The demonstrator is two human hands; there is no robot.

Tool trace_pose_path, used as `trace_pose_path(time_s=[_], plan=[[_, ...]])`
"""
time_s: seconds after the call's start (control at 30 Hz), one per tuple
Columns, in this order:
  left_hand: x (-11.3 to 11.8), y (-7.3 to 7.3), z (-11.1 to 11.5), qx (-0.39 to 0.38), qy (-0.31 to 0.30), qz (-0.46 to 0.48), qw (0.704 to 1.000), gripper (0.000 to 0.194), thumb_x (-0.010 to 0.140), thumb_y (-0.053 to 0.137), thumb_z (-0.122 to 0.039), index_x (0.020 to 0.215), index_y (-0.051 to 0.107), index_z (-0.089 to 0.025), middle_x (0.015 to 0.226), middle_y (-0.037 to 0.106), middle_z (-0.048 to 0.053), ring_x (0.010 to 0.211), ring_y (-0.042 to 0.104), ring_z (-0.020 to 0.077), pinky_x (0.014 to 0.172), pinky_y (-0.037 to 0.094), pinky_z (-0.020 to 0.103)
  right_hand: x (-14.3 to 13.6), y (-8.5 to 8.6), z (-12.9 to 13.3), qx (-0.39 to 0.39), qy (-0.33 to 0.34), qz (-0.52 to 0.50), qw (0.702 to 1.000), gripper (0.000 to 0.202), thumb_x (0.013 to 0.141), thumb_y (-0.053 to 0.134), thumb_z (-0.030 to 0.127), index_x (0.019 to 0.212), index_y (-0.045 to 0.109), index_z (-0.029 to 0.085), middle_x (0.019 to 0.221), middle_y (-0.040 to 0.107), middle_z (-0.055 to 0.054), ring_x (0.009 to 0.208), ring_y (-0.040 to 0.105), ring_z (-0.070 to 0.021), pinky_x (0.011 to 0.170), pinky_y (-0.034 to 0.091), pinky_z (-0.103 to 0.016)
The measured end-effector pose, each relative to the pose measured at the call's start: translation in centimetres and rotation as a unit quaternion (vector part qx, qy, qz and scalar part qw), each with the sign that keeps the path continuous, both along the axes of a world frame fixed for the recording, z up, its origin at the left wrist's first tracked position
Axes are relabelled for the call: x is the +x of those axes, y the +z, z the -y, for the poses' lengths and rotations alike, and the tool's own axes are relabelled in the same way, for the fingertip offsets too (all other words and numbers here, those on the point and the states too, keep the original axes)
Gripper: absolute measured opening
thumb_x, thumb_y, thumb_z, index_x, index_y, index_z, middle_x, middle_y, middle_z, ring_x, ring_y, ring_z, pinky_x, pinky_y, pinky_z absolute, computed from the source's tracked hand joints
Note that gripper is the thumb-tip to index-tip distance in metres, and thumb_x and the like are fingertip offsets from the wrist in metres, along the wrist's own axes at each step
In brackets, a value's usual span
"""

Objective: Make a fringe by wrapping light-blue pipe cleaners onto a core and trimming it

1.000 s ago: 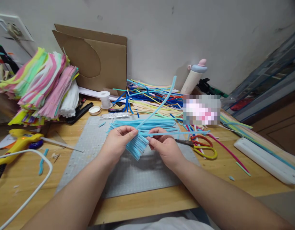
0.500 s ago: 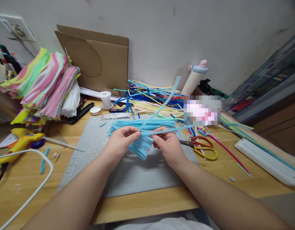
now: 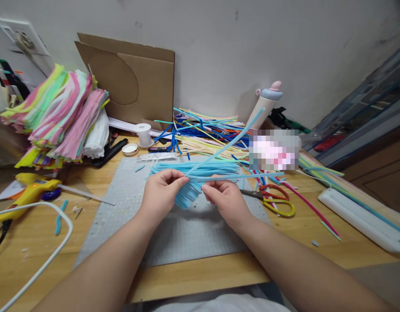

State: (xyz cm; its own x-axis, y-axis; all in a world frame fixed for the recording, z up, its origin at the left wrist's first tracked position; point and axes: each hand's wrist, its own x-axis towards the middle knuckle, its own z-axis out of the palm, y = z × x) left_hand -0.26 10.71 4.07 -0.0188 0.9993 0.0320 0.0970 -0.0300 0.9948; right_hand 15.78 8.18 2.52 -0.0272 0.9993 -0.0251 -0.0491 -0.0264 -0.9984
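Left hand: the left hand (image 3: 162, 193) pinches the blue pipe-cleaner piece (image 3: 188, 196) between thumb and forefinger, at its upper left.
Right hand: fingers of the right hand (image 3: 226, 200) curl in just beside the piece's right side; whether they grip a strand, I cannot tell.
Blue piece: held above the cutting mat (image 3: 183, 242), short strands side by side, two long tails running right (one climbs steeply, rather like an antenna).
Behind the hands: a blue pipe-cleaner pile (image 3: 200, 167) along the mat's far edge.
Mat's right edge: scissors (image 3: 278, 209), handles pointing right.
Surface's left side: yellow glue gun (image 3: 32, 189).
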Motion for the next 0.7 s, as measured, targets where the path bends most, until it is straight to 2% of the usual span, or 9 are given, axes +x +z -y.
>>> trace_pose_path(time_s=[0.17,0.33,0.43,0.53,0.63,0.7], plan=[[0.0,-0.4,-0.1,0.022,0.014,-0.014,1.000,0.017,0.064,0.072,-0.032,0.067,0.065,-0.016,0.064,0.062,-0.001,0.059,0.053,0.0120,0.056,0.040,0.023,-0.7,-0.2,0.0,-0.063,0.054,-0.143,0.986,0.024,0.070,0.065,0.029,0.061,0.046,0.018,0.045,0.038,0.008,0.040,0.029,-0.0051,0.041,0.018,-0.021],[-0.4,-0.9,-0.5,0.033,0.013,-0.033,0.999,0.018,0.065,0.071,-0.033,0.069,0.065,-0.016,0.064,0.062,-0.001,0.060,0.052,0.0119,0.057,0.039,0.023,-0.4,-0.4,-0.1,-0.147,0.120,-0.228,0.955,0.026,0.071,0.066,0.029,0.066,0.044,0.018,0.050,0.038,0.008,0.040,0.028,-0.0033,0.042,0.014,-0.019],[-0.7,-1.1,-0.9,0.020,-0.008,-0.040,0.999,0.021,0.065,0.072,-0.035,0.069,0.065,-0.015,0.064,0.061,0.000,0.059,0.052,0.0118,0.056,0.039,0.023,-0.2,-0.7,-0.3,-0.127,0.105,-0.161,0.973,0.024,0.073,0.065,0.034,0.070,0.047,0.018,0.052,0.043,0.007,0.040,0.033,-0.0046,0.041,0.019,-0.019],[-0.7,-1.1,-1.1,-0.001,-0.031,-0.031,0.999,0.024,0.064,0.072,-0.036,0.069,0.065,-0.015,0.063,0.061,0.000,0.057,0.052,0.0117,0.054,0.039,0.023,-0.1,-1.0,-0.4,-0.031,0.044,-0.023,0.998,0.020,0.077,0.060,0.036,0.075,0.052,0.018,0.059,0.051,0.004,0.046,0.041,-0.0075,0.043,0.029,-0.021],[-0.6,-1.0,-1.0,-0.009,-0.036,-0.022,0.999,0.024,0.063,0.072,-0.037,0.069,0.064,-0.015,0.063,0.060,-0.001,0.055,0.051,0.0113,0.052,0.039,0.022,0.2,-1.0,-0.3,0.080,0.014,0.081,0.993,0.016,0.082,0.055,0.033,0.090,0.056,0.019,0.073,0.056,0.001,0.059,0.050,-0.0108,0.052,0.037,-0.023],[-0.5,-1.0,-0.9,-0.008,-0.037,-0.021,0.999,0.024,0.063,0.072,-0.036,0.070,0.064,-0.015,0.063,0.060,-0.001,0.055,0.052,0.0113,0.052,0.040,0.022,0.4,-0.8,-0.2,0.127,0.017,0.148,0.981,0.014,0.085,0.052,0.031,0.091,0.057,0.020,0.074,0.057,0.000,0.064,0.052,-0.0117,0.057,0.039,-0.024]])
